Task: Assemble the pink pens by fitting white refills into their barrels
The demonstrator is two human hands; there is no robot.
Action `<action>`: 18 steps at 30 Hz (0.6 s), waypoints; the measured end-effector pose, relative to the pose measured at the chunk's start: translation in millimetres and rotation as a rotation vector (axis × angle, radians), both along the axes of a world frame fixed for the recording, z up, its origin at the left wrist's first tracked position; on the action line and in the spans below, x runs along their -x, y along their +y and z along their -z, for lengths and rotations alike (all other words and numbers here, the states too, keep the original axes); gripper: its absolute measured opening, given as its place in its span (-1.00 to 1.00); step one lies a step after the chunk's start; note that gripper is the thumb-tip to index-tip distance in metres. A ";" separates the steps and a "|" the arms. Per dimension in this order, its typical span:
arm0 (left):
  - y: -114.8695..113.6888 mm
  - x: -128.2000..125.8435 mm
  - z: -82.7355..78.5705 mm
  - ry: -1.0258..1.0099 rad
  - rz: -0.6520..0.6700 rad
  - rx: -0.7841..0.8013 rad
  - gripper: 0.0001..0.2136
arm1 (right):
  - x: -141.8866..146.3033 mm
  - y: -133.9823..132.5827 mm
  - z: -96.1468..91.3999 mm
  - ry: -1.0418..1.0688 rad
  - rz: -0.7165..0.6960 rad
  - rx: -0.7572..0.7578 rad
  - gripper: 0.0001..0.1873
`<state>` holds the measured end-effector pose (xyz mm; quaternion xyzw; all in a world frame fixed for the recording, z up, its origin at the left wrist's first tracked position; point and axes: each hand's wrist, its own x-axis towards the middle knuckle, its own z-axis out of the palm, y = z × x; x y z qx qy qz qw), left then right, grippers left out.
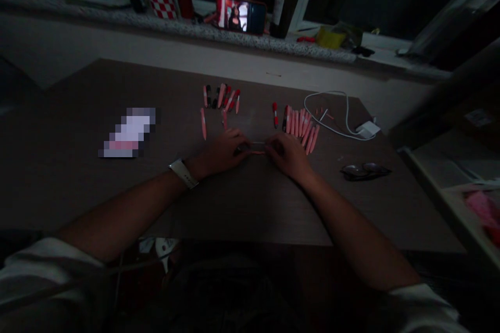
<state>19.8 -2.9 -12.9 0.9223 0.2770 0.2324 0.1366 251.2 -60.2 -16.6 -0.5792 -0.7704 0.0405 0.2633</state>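
Both my hands meet over the middle of the table, fingers pinched. Between the fingertips of my left hand (230, 148) and my right hand (289, 155) stretch a thin pale strip and, below it, a slim pink pen part (258, 152); the fingers hide their ends. Just beyond my left hand lie a pink pen piece (203, 124) and a cluster of pink, red and black pen pieces (222, 95). Past my right hand, a row of pink pens (299, 122) lies side by side, with one red pen (275, 115) to its left.
A blurred-out phone-like object (128, 132) lies at left on the table (242, 208). Eyeglasses (365, 170) and a white charger (367, 129) with a looped cable are at right. On the windowsill (195, 30) stand a lit phone (241, 15) and a dark bottle (284, 10).
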 end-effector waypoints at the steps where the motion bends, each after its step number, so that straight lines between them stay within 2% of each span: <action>1: -0.8 -1.6 0.8 0.003 -0.002 0.002 -0.78 | 1.7 0.1 0.7 0.006 -0.036 -0.003 -0.80; 6: -0.3 -5.1 4.0 0.034 -0.002 -0.006 -0.78 | 8.3 0.4 5.3 -0.001 -0.115 0.040 -0.80; 18: -3.1 -7.2 4.8 0.006 0.026 -0.033 -0.77 | 14.3 2.4 4.5 -0.028 -0.110 0.061 -0.84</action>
